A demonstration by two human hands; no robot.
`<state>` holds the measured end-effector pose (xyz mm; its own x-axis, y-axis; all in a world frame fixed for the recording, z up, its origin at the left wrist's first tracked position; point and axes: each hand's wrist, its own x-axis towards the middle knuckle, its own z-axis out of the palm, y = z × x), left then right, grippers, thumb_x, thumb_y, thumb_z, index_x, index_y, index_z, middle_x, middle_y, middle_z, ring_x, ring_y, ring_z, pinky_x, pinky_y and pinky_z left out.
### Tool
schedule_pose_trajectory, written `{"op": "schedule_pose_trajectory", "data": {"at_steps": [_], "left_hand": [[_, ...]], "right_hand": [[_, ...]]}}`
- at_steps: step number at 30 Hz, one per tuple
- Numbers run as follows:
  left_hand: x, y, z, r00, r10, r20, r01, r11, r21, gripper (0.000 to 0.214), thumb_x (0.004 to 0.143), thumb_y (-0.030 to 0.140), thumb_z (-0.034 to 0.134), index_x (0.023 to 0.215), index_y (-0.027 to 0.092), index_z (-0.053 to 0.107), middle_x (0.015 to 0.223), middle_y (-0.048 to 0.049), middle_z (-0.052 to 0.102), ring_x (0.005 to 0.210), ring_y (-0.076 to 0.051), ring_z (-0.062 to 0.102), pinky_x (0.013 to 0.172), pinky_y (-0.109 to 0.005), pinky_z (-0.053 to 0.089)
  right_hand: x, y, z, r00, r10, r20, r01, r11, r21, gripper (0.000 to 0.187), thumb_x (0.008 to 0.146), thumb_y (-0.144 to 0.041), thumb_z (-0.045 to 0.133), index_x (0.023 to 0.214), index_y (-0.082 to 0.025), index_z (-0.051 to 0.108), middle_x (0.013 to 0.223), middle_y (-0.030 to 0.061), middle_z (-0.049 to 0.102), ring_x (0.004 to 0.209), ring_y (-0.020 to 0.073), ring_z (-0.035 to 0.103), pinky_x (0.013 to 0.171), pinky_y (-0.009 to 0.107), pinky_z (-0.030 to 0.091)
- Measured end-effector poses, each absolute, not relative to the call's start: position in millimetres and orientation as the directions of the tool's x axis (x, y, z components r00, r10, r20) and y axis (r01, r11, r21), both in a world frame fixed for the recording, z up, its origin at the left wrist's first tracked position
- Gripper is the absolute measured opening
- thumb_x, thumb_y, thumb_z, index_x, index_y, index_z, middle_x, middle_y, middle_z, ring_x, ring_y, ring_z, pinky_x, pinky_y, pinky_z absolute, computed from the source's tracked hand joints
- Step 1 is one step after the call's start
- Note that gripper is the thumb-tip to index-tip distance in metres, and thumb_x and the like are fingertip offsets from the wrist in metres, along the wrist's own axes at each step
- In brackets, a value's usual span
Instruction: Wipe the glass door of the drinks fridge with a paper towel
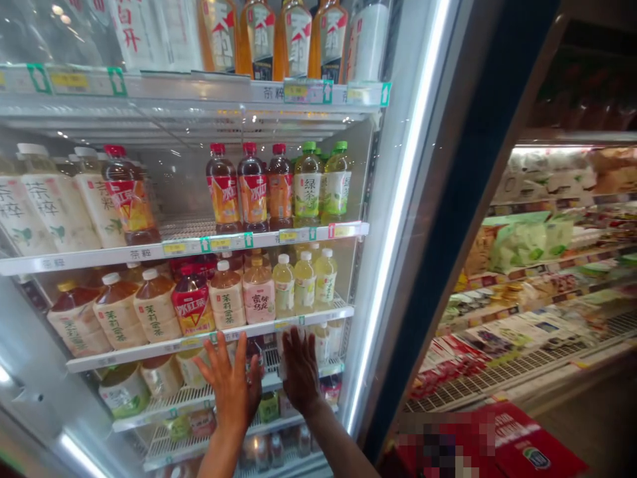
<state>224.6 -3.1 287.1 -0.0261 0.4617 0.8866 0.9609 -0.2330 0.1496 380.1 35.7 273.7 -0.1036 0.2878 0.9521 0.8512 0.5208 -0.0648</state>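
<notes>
My left hand (pixel 230 382) is raised in front of the lower shelves of a lit drinks cooler, fingers stretched apart and holding nothing. To its right, my right hand (pixel 301 375) is also raised, its fingers extended upward and nothing in them. Both are nearest the shelf edge (pixel 164 350) bearing large tea bottles. Above my hands stand a pink-labelled bottle (pixel 259 299), a cream-labelled bottle (pixel 227 299) and a red-labelled iced tea bottle (pixel 192 305). Faint reflections suggest a glass pane; whether my palms touch it I cannot tell.
Red-capped tea bottles (pixel 253 189) and green-capped bottles (pixel 307 186) stand one shelf higher. Amber bottles (pixel 257 40) fill the top. A bright light strip (pixel 398 192) and dark frame (pixel 462 199) border the cooler. A red box (pixel 537 441) lies lower right, near shelves of packaged food (pixel 530 239).
</notes>
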Motion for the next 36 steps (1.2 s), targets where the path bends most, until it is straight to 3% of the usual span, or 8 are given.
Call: {"op": "schedule_pose_trajectory", "data": {"at_steps": [4,6,12,18,25,31,36], "left_hand": [[232.3,3.1,283.4,-0.026,0.432,0.902,0.964,-0.227,0.137,0.090,0.091,0.024,0.065,0.163,0.031,0.012,0.173,-0.0145,-0.003,0.159,-0.038,-0.006,0.121,-0.077,0.003],[235.3,4.3,282.9,-0.034,0.430,0.902,0.964,-0.223,0.143,0.090,0.090,0.024,0.065,0.163,0.028,0.011,0.172,-0.0158,-0.004,0.159,-0.038,-0.007,0.121,-0.076,0.002],[240.6,3.0,286.2,-0.039,0.441,0.897,0.963,-0.224,0.152,0.092,0.091,0.024,0.065,0.163,0.026,0.009,0.172,-0.0163,-0.006,0.159,-0.037,-0.009,0.121,-0.076,0.000],[232.8,-0.3,284.4,-0.019,0.472,0.881,0.956,-0.251,0.155,0.092,0.090,0.022,0.067,0.162,0.034,0.010,0.173,-0.0112,-0.006,0.159,-0.037,-0.007,0.121,-0.077,0.001],[191.9,-2.4,286.7,0.016,0.426,0.904,0.952,-0.283,0.117,0.093,0.087,0.016,0.067,0.161,0.038,0.016,0.173,-0.0097,0.001,0.158,-0.042,-0.001,0.120,-0.078,0.002],[147.2,-10.2,293.4,-0.023,0.443,0.896,0.950,-0.268,0.157,0.092,0.088,0.013,0.065,0.161,0.039,0.016,0.173,-0.0103,0.006,0.158,-0.042,0.002,0.118,-0.081,0.007],[105.3,-15.1,296.6,0.009,0.407,0.913,0.952,-0.283,0.117,0.092,0.088,0.013,0.065,0.161,0.036,0.016,0.173,-0.0115,0.008,0.158,-0.043,0.006,0.120,-0.079,0.009]], "right_hand": [[405.4,49.4,306.5,0.081,0.335,0.939,0.846,0.474,-0.242,0.076,0.094,-0.007,0.034,0.164,-0.010,0.003,0.171,0.0171,0.012,0.159,0.0319,0.008,0.124,0.070,0.014],[409.8,54.6,309.8,0.159,0.349,0.923,0.832,0.457,-0.316,0.074,0.098,-0.010,0.033,0.164,-0.013,0.001,0.171,0.0176,0.013,0.159,0.0343,0.008,0.122,0.075,0.014],[404.3,44.7,248.4,0.108,0.381,0.918,0.867,0.416,-0.274,0.074,0.099,-0.008,0.035,0.164,-0.015,0.001,0.171,0.0145,0.002,0.159,0.0295,0.005,0.125,0.070,0.011],[408.8,54.7,310.9,0.259,0.326,0.909,0.819,0.425,-0.385,0.071,0.102,-0.011,0.034,0.165,-0.016,0.002,0.171,0.0166,0.012,0.159,0.0333,0.007,0.124,0.073,0.007],[358.9,37.5,254.0,0.207,0.357,0.911,0.853,0.390,-0.347,0.073,0.101,-0.011,0.036,0.164,-0.017,0.000,0.172,0.0145,0.002,0.159,0.0313,0.002,0.123,0.073,0.014],[313.6,40.1,308.6,0.222,0.328,0.918,0.828,0.434,-0.355,0.068,0.102,-0.013,0.033,0.165,-0.015,0.005,0.171,0.0175,0.015,0.159,0.0340,0.011,0.123,0.075,0.014],[253.5,29.0,292.2,0.122,0.300,0.946,0.871,0.424,-0.247,0.071,0.100,-0.010,0.033,0.164,-0.014,0.002,0.173,0.0129,0.004,0.160,0.0272,0.005,0.127,0.066,0.011]]}}
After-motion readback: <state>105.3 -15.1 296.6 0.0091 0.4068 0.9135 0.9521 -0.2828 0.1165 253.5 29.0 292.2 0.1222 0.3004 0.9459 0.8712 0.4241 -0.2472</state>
